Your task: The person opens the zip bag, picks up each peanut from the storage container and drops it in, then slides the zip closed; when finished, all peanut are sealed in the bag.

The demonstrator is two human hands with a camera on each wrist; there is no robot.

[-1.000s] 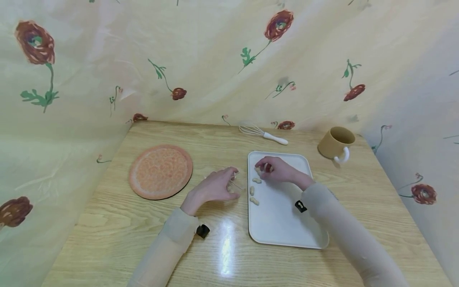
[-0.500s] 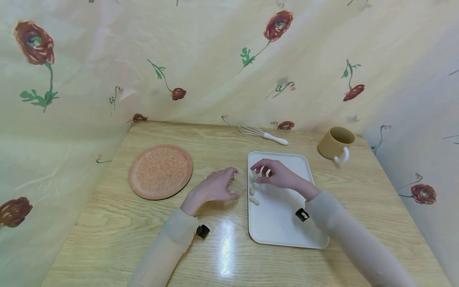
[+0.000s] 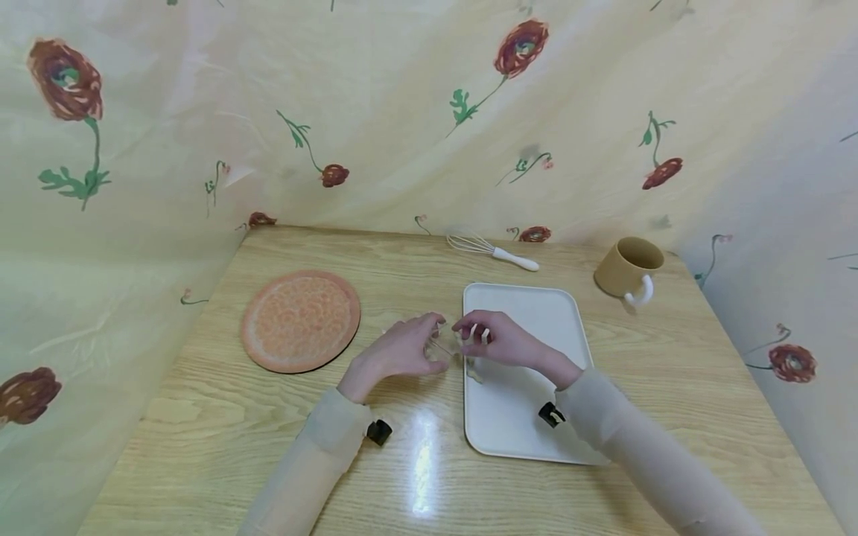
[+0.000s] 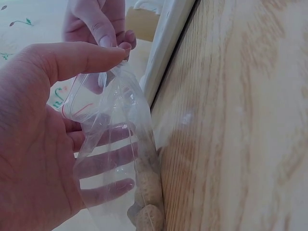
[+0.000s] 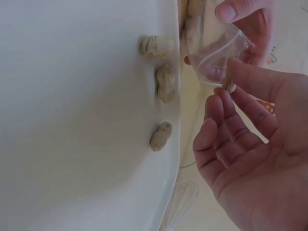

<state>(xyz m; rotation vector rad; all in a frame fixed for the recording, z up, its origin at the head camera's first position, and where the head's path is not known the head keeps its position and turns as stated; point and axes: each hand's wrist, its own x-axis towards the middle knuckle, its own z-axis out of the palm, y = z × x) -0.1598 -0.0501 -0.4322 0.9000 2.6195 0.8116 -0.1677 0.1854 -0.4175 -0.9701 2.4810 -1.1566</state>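
Note:
My left hand [image 3: 395,350] holds a clear zip bag [image 4: 113,154] upright beside the tray's left edge. Its thumb lies at the bag's mouth, and its fingers show through the plastic from behind. Several peanuts in their shells [image 4: 149,219] lie in the bottom of the bag. My right hand [image 3: 506,339] reaches over the tray's left rim and pinches one peanut [image 5: 230,85] at the bag's mouth; the fingertips partly cover it. Three more peanuts [image 5: 165,83] lie in a row on the white tray [image 3: 529,417], along its left side.
A whisk [image 3: 515,258] with a white handle lies behind the tray. The tan mug [image 3: 613,274] stands at the back right, its white handle towards the front. To the left is a round orange mat [image 3: 302,320] on the wooden table [image 3: 221,432].
My right hand has picked a peanut from the tray's far left part and carried it left and nearer, to the bag's mouth. The left hand and bag have stayed in place.

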